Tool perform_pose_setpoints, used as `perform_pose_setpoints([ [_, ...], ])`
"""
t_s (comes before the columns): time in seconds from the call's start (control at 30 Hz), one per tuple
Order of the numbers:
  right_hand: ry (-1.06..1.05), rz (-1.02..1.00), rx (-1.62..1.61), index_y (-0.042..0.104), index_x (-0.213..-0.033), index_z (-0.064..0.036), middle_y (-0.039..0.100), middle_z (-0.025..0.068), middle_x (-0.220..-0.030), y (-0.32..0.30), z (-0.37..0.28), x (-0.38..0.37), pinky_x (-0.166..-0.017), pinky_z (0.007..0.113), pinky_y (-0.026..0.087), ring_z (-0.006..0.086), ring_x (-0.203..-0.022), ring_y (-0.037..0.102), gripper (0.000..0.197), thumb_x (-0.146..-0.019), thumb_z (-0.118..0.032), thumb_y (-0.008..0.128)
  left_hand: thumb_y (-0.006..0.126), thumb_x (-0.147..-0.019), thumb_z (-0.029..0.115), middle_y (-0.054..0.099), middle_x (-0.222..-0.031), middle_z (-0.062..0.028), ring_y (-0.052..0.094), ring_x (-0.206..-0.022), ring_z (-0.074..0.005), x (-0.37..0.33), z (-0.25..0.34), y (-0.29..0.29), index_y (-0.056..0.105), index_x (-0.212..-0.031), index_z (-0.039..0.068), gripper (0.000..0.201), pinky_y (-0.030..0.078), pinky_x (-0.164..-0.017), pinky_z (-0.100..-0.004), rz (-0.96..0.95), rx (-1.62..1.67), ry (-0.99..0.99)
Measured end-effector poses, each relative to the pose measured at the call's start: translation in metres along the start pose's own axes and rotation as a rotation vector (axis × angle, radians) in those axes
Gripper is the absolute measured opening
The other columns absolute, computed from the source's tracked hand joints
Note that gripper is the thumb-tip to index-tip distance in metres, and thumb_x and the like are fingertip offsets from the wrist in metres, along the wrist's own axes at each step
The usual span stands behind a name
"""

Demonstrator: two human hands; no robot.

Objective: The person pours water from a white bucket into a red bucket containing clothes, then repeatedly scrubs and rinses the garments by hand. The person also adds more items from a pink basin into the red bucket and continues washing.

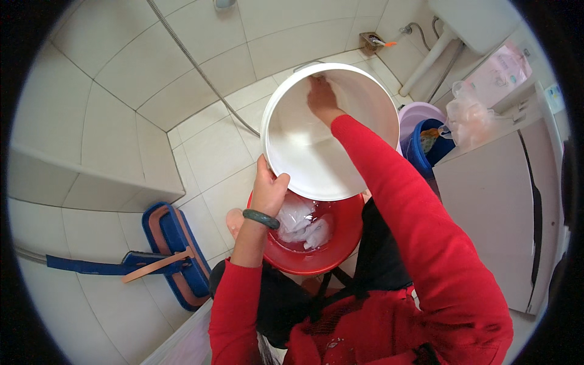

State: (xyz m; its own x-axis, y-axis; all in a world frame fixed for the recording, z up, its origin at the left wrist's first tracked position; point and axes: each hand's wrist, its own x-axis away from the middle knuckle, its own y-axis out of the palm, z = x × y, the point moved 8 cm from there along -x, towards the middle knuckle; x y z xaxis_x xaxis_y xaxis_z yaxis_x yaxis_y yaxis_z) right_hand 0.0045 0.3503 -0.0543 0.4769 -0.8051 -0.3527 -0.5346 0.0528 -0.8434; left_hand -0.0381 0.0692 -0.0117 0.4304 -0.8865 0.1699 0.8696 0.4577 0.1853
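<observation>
A large white bucket (365,85) is tipped over a red basin (310,261), its mouth facing me. My left hand (269,191) grips the bucket's lower left rim, the thumb bent over the edge; a dark green bangle (261,218) circles that wrist. Deep inside the bucket, my right hand (322,97) presses against the far inner wall with its fingers curled. Whatever lies under those fingers is too small and hidden to name. White cloth (304,228) lies bunched up in water in the basin, partly covered by the bucket.
A blue and orange squeegee-like mop (167,249) leans at left. Behind the bucket, a metal shower hose (201,70) hangs down. At right stand a purple basin (420,111), a blue bucket (415,152) and a white cabinet (486,207) with plastic bags (471,118) on it.
</observation>
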Motion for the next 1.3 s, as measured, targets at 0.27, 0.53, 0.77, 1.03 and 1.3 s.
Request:
perform_pose_setpoints([
  [0.27,-0.27,-0.935,0.135,0.067,-0.087,0.0023,0.062,0.0233,-0.097,0.102,-0.045,0.095,-0.08,0.042,0.045,0.0366,-0.091,0.06,0.029,-0.079,-0.02,0.049,0.044,-0.075,-0.006,0.05,-0.116,-0.0147,0.052,-0.105,-0.0218,-0.002,-0.006,-0.005,0.033,-0.124,-0.004,0.05,0.04,-0.093,-0.03,0.027,0.103,-0.1],
  [0.53,-0.242,-0.762,0.044,0.065,-0.101,-0.0014,0.064,0.0195,-0.099,0.065,-0.068,0.075,-0.081,0.04,0.046,0.0345,-0.092,0.06,0.034,-0.084,-0.023,0.046,0.043,-0.075,-0.006,0.051,-0.115,-0.0157,0.054,-0.103,-0.0214,-0.005,0.0,0.009,0.033,-0.125,-0.002,0.051,0.042,-0.09,-0.0301,-0.013,-0.079,0.024],
  [0.77,0.443,-0.381,-0.91,0.06,-0.11,-0.0035,0.062,0.0139,-0.105,0.064,-0.047,0.041,-0.083,0.034,0.044,0.0251,-0.099,0.058,0.033,-0.086,-0.021,0.045,0.044,-0.076,-0.003,0.051,-0.114,-0.0156,0.056,-0.1,-0.0216,-0.003,-0.005,0.007,0.03,-0.126,-0.001,0.052,0.048,-0.083,-0.0296,-0.019,0.076,-0.11],
  [1.03,-0.202,-0.878,0.484,0.061,-0.116,-0.0102,0.061,0.0127,-0.112,0.07,-0.019,0.118,-0.09,0.038,0.042,0.0271,-0.107,0.056,0.035,-0.084,-0.019,0.047,0.044,-0.077,-0.004,0.053,-0.109,-0.0131,0.057,-0.094,-0.0184,-0.006,-0.012,0.014,0.032,-0.126,0.0,0.051,0.05,-0.074,-0.0269,-0.005,0.11,-0.124],
  [1.3,-0.348,-0.026,0.353,0.046,-0.124,0.0025,0.041,0.0174,-0.132,0.031,-0.086,0.074,-0.097,0.039,0.036,0.0294,-0.126,0.035,0.043,-0.085,-0.014,0.04,0.044,-0.075,-0.005,0.054,-0.109,-0.0115,0.056,-0.097,-0.0174,-0.004,-0.008,0.009,0.032,-0.126,0.0,0.053,0.049,-0.078,-0.0262,-0.034,0.084,-0.085],
])
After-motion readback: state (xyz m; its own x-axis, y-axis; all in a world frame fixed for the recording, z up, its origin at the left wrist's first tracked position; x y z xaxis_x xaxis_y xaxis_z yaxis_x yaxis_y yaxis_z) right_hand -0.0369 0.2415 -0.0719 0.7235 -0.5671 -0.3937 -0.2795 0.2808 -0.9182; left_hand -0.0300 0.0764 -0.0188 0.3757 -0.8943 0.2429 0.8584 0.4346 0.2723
